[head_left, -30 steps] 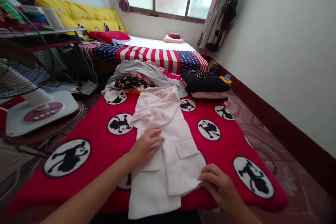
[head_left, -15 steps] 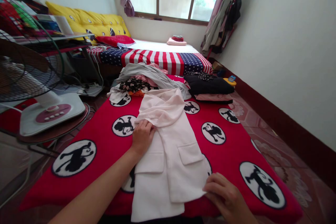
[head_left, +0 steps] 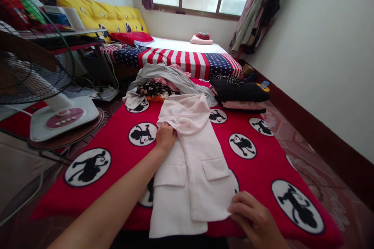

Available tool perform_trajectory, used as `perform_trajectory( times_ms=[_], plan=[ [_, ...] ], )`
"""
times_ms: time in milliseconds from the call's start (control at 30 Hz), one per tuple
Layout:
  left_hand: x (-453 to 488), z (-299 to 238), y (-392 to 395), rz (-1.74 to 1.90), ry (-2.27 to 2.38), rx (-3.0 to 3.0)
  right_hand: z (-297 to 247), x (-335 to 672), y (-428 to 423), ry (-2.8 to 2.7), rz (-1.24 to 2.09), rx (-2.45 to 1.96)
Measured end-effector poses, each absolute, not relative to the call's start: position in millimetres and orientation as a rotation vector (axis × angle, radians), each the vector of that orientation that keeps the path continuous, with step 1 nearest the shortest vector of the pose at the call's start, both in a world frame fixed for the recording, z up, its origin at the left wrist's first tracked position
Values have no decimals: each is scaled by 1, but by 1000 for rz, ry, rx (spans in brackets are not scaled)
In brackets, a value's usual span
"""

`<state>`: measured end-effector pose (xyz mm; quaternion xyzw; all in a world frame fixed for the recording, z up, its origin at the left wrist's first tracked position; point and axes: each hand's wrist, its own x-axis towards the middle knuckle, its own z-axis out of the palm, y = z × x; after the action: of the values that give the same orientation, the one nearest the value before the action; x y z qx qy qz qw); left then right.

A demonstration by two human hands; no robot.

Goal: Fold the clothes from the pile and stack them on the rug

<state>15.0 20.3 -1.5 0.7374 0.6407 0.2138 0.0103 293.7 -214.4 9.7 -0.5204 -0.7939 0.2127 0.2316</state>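
A pale pink jacket with flap pockets lies lengthwise on a red blanket printed with black monkey circles. My left hand reaches forward to the jacket's left side, fingers closed on a fold of the fabric near the bunched-up upper part. My right hand rests at the jacket's lower right corner, fingers curled and pinching the hem.
A heap of unfolded clothes lies beyond the jacket, a folded black and pink stack to its right. A standing fan is at the left. A flag-patterned bed, window and hanging clothes are further back.
My left hand has slid from the jacket's middle up and forward to its upper left fold and closed on it. My right hand has stayed at the hem.
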Motion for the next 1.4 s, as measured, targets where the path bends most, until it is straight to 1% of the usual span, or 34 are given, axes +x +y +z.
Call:
perform_trajectory(
  times_ms=[267,367,433,500,567,633,667,800,900,1000,1133,1267,1333,1400],
  plan=[
    [18,1,37,710,2019,2279,15,290,-216,-2259,635,-1440],
    [18,9,24,644,1938,2355,30,287,-215,-2321,704,-1514],
    [15,14,2,570,1823,2446,40,283,-210,-2354,721,-1550],
    [11,16,-28,483,1667,2520,45,275,-201,-2331,610,-1519],
    [6,15,-58,437,1507,2546,43,263,-189,-2270,427,-1441],
    [2,13,-80,507,1422,2513,37,248,-178,-2276,321,-1343],
    [1,12,-87,583,1407,2480,33,240,-174,-2310,323,-1298],
    [9,16,-85,913,1345,2339,28,223,-164,-2375,548,-1253],
    [24,19,-66,988,1255,2357,33,226,-149,-2265,702,-1314],
    [40,20,-49,990,1205,2382,38,238,-114,-2074,747,-1361],
    [46,22,-27,1048,1238,2368,44,257,-33,-1729,795,-1429],
    [35,32,12,1193,1428,2341,57,273,59,-1705,549,-1496],
    [30,36,35,1121,1557,2354,62,276,97,-1768,427,-1523],
    [26,39,55,970,1651,2391,66,275,125,-1836,371,-1526]
  ],
)
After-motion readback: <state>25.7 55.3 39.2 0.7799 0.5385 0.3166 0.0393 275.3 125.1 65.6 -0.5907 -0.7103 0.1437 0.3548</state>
